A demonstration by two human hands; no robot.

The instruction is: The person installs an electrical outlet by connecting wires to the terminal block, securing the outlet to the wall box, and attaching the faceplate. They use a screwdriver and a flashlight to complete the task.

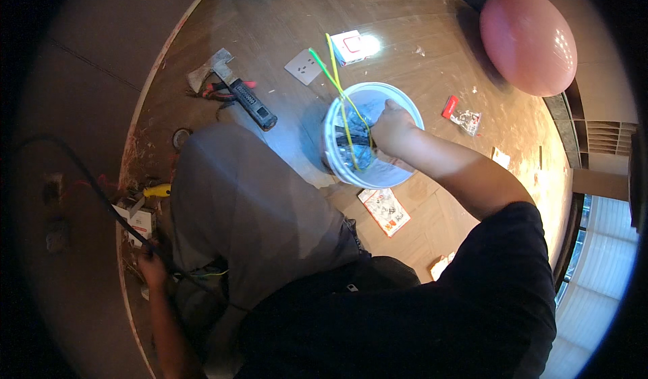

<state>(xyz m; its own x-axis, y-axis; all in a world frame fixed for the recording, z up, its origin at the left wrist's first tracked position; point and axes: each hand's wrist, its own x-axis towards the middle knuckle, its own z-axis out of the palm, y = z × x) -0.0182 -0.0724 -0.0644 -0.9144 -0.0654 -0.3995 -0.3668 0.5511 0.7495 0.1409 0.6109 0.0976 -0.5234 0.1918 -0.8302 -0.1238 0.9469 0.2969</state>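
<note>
My right hand (391, 126) reaches down into a white bucket (335, 119) on the wooden floor. Its fingers are curled among dark tools inside, and what they grip is hidden. Yellow and green wires (335, 75) stick up out of the bucket beside the hand. My left hand (152, 268) is low at the left by the base of the wall, closed around a black cable (94, 186) that runs up along the wall. Thin coloured wire ends show just right of that hand. My bent knee in grey trousers (243, 203) lies between the two hands.
A hatchet (219, 65) with a black handle and red-handled pliers (226, 89) lie on the floor beyond my knee. A white socket plate (304, 66), a white box (354, 45), a red packet (459, 112), a leaflet (385, 210), a yellow-handled tool (156, 191) and a pink ball (530, 38) lie around.
</note>
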